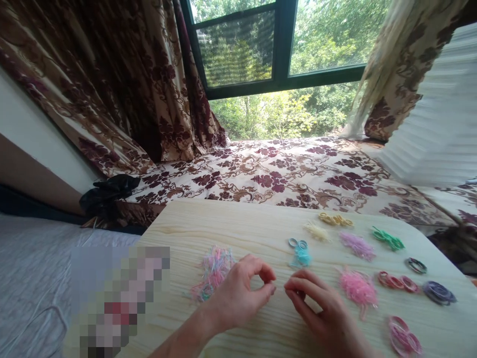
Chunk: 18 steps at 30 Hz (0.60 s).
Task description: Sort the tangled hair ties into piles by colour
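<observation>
My left hand (242, 286) is over the middle of the wooden table, thumb and fingertips brought together in a pinch. Facing it across a narrow gap, my right hand (316, 306) pinches in the same way. Whatever is between the fingertips of either hand is too small to make out. Just left of my left hand lies a loose pile of mixed pastel elastic bands (218, 266), partly covered by that hand. Beyond my right hand sits a small heap of light blue elastic bands (301, 257), with blue hair ties (298, 243) at its far edge. Pink elastic bands (358, 288) lie to its right.
The wooden table (179, 233) also bears purple bands (357, 246), pale yellow bands (316, 231), yellow hair ties (335, 219), green ones (387, 238), red ones (398, 282), a dark one (416, 265), purple-grey ones (438, 293) and pink ones (404, 336). A blurred patch (122, 303) covers the left edge.
</observation>
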Motion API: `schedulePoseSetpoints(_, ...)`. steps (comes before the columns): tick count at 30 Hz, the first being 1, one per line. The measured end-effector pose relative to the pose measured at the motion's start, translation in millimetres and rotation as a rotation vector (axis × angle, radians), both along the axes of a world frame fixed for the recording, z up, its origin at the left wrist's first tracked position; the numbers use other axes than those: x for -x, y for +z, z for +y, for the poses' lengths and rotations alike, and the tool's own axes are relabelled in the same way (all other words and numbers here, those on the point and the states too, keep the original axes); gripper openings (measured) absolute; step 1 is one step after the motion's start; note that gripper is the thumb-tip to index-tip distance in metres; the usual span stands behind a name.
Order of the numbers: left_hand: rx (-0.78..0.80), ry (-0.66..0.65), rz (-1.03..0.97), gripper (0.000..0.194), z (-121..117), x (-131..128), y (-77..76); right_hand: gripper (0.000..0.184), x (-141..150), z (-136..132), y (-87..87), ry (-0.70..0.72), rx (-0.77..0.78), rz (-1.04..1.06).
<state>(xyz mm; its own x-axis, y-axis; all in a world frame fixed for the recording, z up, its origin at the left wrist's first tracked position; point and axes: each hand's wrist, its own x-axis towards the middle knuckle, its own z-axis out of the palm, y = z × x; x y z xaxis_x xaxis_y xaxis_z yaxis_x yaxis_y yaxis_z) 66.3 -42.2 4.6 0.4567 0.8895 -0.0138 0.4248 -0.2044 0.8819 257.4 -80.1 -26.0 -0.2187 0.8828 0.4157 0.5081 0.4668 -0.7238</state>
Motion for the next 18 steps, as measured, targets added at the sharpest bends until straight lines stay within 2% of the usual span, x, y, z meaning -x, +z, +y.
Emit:
schedulePoseSetpoints(3,-0.045,0.041,0.016,0.01,3,1,-4.9,0.013,-18,6,4.2,-0.126,-0.08,-0.039)
schedulePoseSetpoints(6,-0.086,0.065,0.027,0.014,6,3,-9.9,0.014,-47,12,9.6,-0.328,-0.124,-0.101)
schedulePoseSetpoints(9,-0.102,0.09,0.021,0.014,7,3,-11.3,0.024,-81,16,12.9,-0.571,-0.132,-0.217)
schedulePoseSetpoints(12,-0.098,0.117,0.009,0.014,7,3,-10.3,0.034,-109,20,12.8,-0.759,-0.07,-0.39)
schedulePoseSetpoints(15,-0.088,0.134,0.007,0.013,8,3,-10.3,0.037,-125,23,10.4,-0.846,-0.002,-0.552)
schedulePoseSetpoints(18,-0.087,0.147,0.02,0.014,10,3,-12.1,0.037,-129,27,7.1,-0.854,0.021,-0.611)
